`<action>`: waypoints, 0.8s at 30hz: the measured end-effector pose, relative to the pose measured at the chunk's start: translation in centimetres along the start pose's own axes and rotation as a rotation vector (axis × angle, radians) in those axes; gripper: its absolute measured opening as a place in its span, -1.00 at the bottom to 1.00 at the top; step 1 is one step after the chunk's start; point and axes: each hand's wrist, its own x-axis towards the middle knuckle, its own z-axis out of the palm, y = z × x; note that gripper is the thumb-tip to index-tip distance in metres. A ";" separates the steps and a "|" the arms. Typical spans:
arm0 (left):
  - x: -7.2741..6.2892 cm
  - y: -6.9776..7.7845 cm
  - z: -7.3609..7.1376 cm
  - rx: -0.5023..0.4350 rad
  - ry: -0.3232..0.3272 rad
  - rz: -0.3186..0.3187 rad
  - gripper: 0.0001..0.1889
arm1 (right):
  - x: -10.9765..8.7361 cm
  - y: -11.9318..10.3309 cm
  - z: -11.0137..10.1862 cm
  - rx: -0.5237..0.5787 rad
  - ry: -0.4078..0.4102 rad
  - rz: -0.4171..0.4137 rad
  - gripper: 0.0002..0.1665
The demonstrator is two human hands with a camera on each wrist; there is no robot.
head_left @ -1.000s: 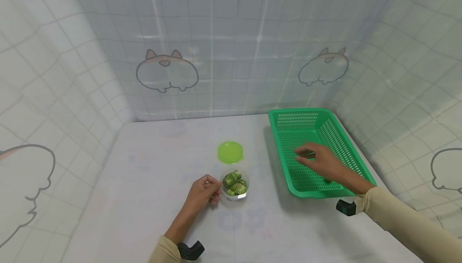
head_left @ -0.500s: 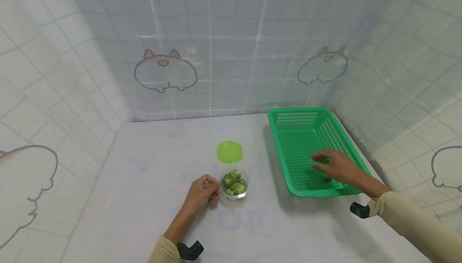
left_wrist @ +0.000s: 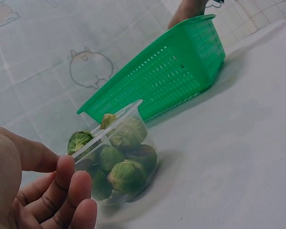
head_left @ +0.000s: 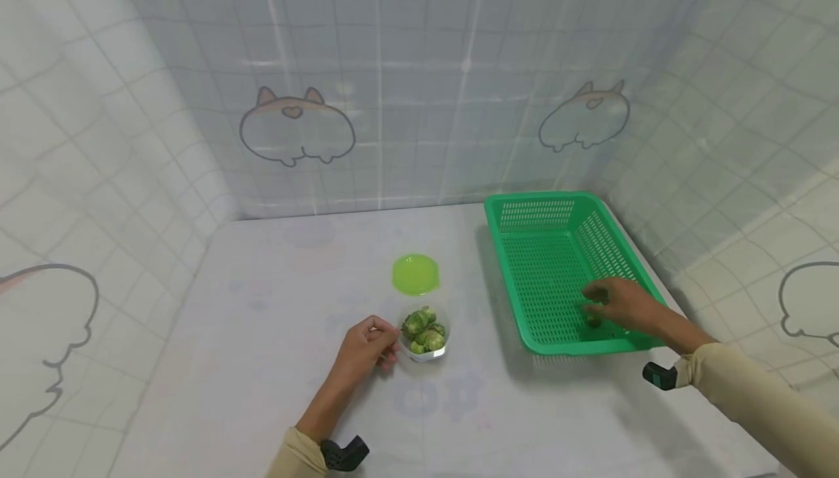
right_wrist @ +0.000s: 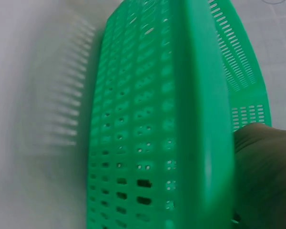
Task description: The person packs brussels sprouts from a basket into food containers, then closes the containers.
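My left hand [head_left: 368,347] pinches the rim of a clear plastic tub [head_left: 427,356] between thumb and forefinger. Several Brussels sprouts [left_wrist: 127,176] fill the tub, some above its rim in the left wrist view. To the right, my right hand [head_left: 623,304] reaches down inside a green plastic basket [head_left: 540,267]. Its thumb and fingers are spread apart, close over a Brussels sprout [head_left: 593,320] on the basket's floor. The right wrist view shows mostly the basket's slotted wall [right_wrist: 133,119], which hides the fingers.
A round lime-green lid [head_left: 416,275] lies flat just behind the tub. The basket stands at the right beside a side wall, with its high rim toward me. White sheets with grid lines and cartoon drawings [head_left: 298,128] enclose the table [head_left: 282,288].
My right hand has moved right and lower into the basket, toward the sprout there. The left hand stays at the tub's rim.
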 end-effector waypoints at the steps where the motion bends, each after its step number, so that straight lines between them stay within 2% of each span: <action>1: 0.0 0.0 0.0 -0.001 0.000 0.001 -0.83 | 0.0 0.1 0.0 -0.005 -0.007 0.004 -0.55; 10: 0.0 0.0 0.0 0.010 0.001 0.009 -0.84 | -0.2 0.6 0.6 -0.080 -0.057 0.009 -0.58; 18: -0.2 0.0 -0.1 -0.011 -0.007 0.012 -0.80 | 0.1 0.9 0.9 -0.088 -0.102 0.026 -0.64; 24: -0.2 -0.1 -0.1 -0.011 -0.016 0.025 -0.79 | 0.3 0.9 1.1 -0.104 -0.104 0.016 -0.66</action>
